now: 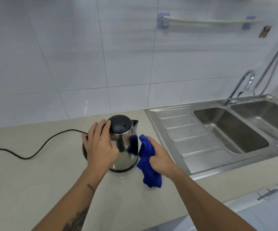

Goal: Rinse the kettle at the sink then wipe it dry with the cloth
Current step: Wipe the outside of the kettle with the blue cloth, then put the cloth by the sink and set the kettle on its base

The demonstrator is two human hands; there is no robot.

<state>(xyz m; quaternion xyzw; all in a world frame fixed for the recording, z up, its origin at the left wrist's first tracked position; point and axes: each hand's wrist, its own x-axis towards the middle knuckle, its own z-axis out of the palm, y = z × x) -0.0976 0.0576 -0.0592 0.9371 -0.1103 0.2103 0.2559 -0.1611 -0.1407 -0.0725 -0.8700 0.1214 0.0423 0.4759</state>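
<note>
Kettle upright on counter, nine o'clock of sink. Left hand spread flat against its side; right hand bunching blue cloth. Risk: one-sided wiping pressure tipping or sliding kettle; cord snagging.

Kettle stands upright on the beige counter, lid closed, spout toward the sink. Left hand rests on the kettle's handle side, fingers reaching the lid's edge. Right hand grips a bunched blue cloth, held against or just beside the kettle's right flank; the cloth's lower end hangs to the counter. The cloth's reflection shows in the steel body. A black cord trails left from the kettle across the counter. Tap stands behind the sink basins. A rail is fixed to the tiled wall.
</note>
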